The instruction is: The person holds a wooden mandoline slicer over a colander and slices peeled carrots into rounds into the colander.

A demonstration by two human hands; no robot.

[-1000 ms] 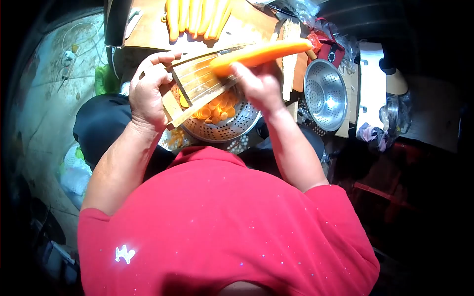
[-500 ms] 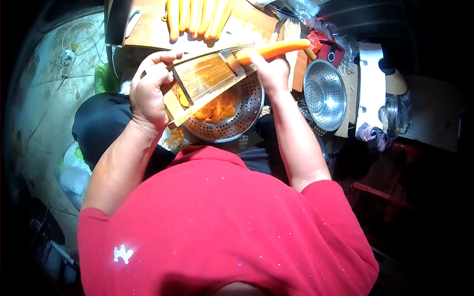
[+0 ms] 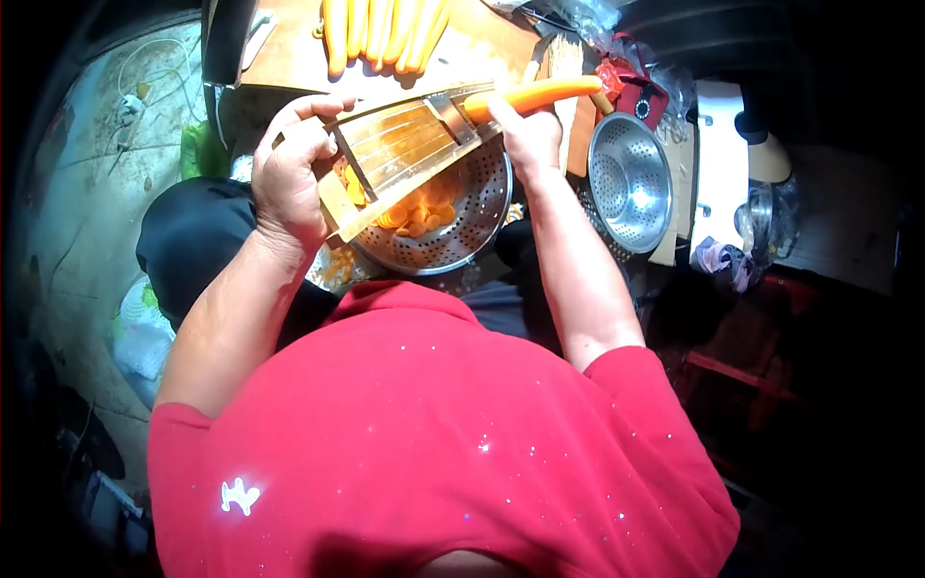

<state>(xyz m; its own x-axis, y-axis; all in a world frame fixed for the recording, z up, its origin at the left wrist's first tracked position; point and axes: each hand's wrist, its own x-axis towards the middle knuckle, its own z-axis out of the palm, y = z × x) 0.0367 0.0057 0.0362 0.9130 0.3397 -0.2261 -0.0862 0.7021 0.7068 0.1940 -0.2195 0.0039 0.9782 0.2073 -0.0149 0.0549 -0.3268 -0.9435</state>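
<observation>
My left hand [image 3: 292, 173] is closed on the near-left end of a wooden mandoline slicer [image 3: 400, 144], held tilted over a metal colander [image 3: 489, 207]. In my right hand [image 3: 532, 140] is a long peeled carrot [image 3: 559, 93], its inner end lying on the slicer's far-right part beside the metal blade plate [image 3: 449, 118]. The thumb lies along the carrot; the other fingers are mostly hidden beneath. Thin round carrot slices [image 3: 421, 214] are heaped in the colander, partly covered by the slicer.
Several peeled carrots [image 3: 381, 34] lie side by side on a brown board [image 3: 491, 43] at the back. A second metal colander [image 3: 631, 183] stands at right, near a straw brush [image 3: 567, 60] and a white foam piece [image 3: 721, 169]. A green bag [image 3: 198, 154] is at left.
The slicer and both hands stay in nearly the same place. The carrot has shifted very slightly left, and the whole view has moved a little.
</observation>
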